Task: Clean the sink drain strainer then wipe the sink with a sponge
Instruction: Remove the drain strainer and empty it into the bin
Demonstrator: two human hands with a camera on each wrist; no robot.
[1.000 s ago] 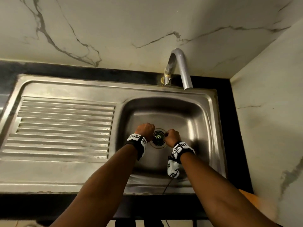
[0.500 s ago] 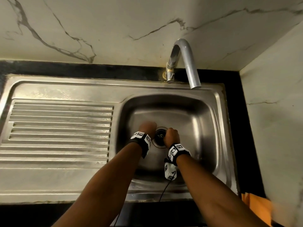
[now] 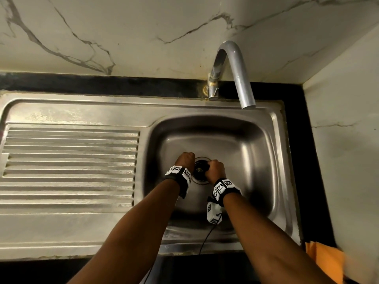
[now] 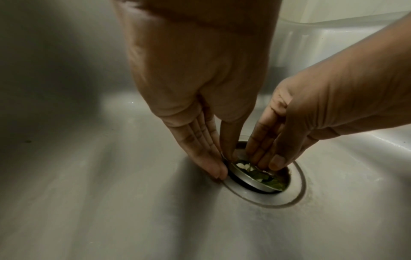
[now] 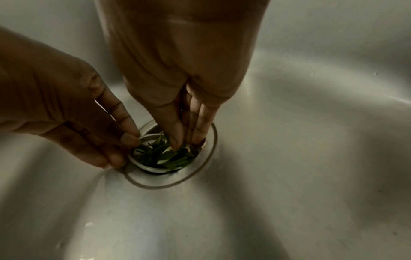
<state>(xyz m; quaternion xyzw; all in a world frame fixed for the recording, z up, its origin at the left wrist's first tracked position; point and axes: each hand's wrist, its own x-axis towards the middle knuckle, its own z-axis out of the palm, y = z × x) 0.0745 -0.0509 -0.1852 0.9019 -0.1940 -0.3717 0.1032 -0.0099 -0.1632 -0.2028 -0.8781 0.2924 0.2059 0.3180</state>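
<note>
The round metal drain strainer [image 4: 251,182] sits tilted in the drain opening [image 3: 200,171] of the steel sink [image 3: 266,152], with one side raised above the drain ring. Green leaf scraps [image 5: 169,158] and white bits fill it. My left hand [image 4: 224,165] pinches the strainer's left rim between thumb and fingers. My right hand [image 5: 186,142] pinches the opposite rim, thumb inside the basket. In the head view the left hand [image 3: 185,160] and right hand [image 3: 214,168] flank the drain and cover most of it.
A curved metal faucet [image 3: 235,74] arches over the basin's back edge. A ribbed draining board [image 3: 69,160] lies left of the basin. Marble walls close in behind and on the right. Something orange [image 3: 324,261] shows at the counter's front right corner.
Both hands have stayed at the drain and closed in on the strainer. The head view has shifted a little, so the sink sits lower and larger in frame.
</note>
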